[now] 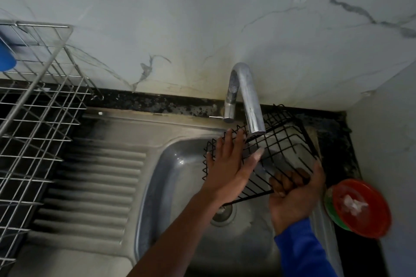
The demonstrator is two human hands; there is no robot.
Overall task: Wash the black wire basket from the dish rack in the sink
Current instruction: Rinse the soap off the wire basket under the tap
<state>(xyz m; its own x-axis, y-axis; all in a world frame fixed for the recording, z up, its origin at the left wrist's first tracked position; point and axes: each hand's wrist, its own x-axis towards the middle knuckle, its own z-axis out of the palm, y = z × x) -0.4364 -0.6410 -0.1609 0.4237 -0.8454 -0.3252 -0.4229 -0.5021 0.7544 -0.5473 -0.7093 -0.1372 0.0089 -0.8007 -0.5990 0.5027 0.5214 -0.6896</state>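
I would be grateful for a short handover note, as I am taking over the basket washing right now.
Left hand: open, with straight fingers laid flat against the side of the black wire basket.
Right hand: grips the wires of the basket's near edge.
Basket: held tilted above the sink bowl, directly under the tap spout. The dish rack stands to the left.
Done: the basket is out of the rack and over the sink.
Left: the washing itself. I cannot tell whether water is running, and neither hand holds a sponge.
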